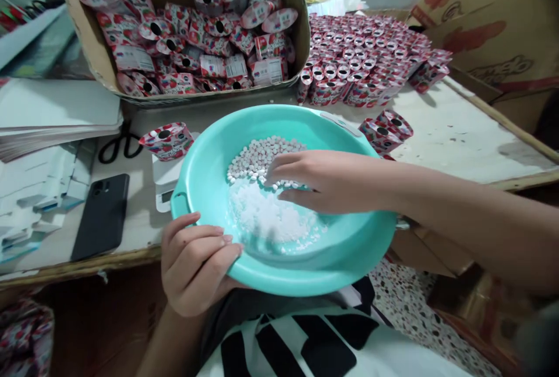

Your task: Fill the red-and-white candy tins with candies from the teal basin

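Observation:
A turquoise plastic basin (353, 254) sits at the table's front edge, close to my body. My left hand (198, 263) is shut on its near left rim, fingers over the edge. Inside lie small round white tablets (255, 158) heaped toward the back and white powder with crumbs (271, 217) in front. My right hand (314, 182) reaches in from the right, its fingertips down at the tablets and the thumb apart from the fingers. Whether any tablets are between these fingers is hidden. A printed red-and-white packet (170, 143) stands left of the basin, partly over a white scale (166, 176).
Behind the basin is a cardboard box (192, 94) of similar packets. Rows of open packets (362, 59) stand at the back right, with a few packets (386, 132) nearer. A black phone (100, 217), black scissors (122, 143) and stacked white sheets (56, 109) lie left.

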The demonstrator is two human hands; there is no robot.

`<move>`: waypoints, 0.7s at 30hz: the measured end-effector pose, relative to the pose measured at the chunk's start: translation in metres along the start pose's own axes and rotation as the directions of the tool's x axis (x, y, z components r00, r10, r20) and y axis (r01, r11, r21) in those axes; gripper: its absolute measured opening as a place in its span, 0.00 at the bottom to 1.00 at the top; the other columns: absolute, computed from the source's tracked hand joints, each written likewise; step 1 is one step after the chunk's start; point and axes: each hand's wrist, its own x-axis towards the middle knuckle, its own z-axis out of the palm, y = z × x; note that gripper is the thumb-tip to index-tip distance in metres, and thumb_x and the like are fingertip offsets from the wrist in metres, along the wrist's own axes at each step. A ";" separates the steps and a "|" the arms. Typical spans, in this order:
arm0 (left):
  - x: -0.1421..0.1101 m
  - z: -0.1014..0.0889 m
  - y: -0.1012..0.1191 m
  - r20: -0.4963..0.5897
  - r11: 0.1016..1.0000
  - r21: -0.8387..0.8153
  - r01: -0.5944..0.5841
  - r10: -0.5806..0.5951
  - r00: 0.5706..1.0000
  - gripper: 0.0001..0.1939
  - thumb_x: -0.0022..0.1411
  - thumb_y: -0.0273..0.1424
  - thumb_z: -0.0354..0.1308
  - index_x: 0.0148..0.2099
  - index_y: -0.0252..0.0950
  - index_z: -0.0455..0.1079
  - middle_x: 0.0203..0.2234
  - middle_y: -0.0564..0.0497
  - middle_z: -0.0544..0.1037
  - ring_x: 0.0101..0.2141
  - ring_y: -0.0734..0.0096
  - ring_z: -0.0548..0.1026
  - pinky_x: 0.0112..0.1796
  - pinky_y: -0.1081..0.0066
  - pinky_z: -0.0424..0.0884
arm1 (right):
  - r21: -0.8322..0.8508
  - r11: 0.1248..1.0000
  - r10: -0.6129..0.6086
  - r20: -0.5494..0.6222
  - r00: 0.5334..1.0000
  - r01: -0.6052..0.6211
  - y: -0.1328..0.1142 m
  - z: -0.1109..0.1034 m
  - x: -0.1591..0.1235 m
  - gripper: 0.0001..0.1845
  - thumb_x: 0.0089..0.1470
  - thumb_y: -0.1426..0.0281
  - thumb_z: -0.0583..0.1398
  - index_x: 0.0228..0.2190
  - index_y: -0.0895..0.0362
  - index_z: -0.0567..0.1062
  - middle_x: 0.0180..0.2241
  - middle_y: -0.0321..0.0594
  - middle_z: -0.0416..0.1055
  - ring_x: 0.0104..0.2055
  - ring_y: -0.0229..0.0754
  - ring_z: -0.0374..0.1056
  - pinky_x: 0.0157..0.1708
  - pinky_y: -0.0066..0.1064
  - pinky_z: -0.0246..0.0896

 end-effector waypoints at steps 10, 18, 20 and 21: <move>-0.001 0.004 0.001 -0.099 0.985 0.032 -0.168 0.171 0.980 0.11 0.63 0.38 0.63 0.35 0.35 0.74 0.27 0.51 0.75 0.32 0.67 0.77 0.43 0.61 0.75 | -0.261 0.962 -0.021 0.233 0.972 0.083 0.039 0.024 0.074 0.29 0.53 0.63 0.67 0.57 0.47 0.71 0.56 0.43 0.69 0.55 0.50 0.66 0.50 0.42 0.65; -0.010 0.013 -0.001 -0.168 0.986 0.037 -0.164 0.168 0.972 0.07 0.66 0.30 0.59 0.35 0.34 0.74 0.28 0.50 0.75 0.34 0.67 0.76 0.41 0.62 0.71 | -0.297 0.900 -0.239 0.273 0.932 0.318 0.057 0.051 0.083 0.25 0.63 0.62 0.58 0.60 0.53 0.69 0.61 0.47 0.66 0.59 0.55 0.62 0.54 0.49 0.59; -0.010 0.016 -0.001 -0.191 0.988 0.039 -0.148 0.153 0.970 0.07 0.66 0.29 0.59 0.33 0.35 0.73 0.28 0.51 0.74 0.34 0.68 0.75 0.40 0.63 0.70 | -0.284 0.884 -0.302 0.261 0.917 0.372 0.057 0.054 0.081 0.23 0.65 0.63 0.55 0.60 0.52 0.69 0.62 0.45 0.65 0.62 0.54 0.60 0.56 0.48 0.56; -0.010 0.017 0.000 -0.203 0.990 0.039 -0.138 0.143 0.969 0.07 0.66 0.28 0.59 0.33 0.35 0.73 0.27 0.52 0.74 0.33 0.69 0.75 0.40 0.64 0.70 | -0.276 0.875 -0.331 0.261 0.907 0.398 0.057 0.056 0.080 0.23 0.65 0.64 0.54 0.60 0.52 0.69 0.63 0.44 0.64 0.63 0.53 0.59 0.57 0.48 0.55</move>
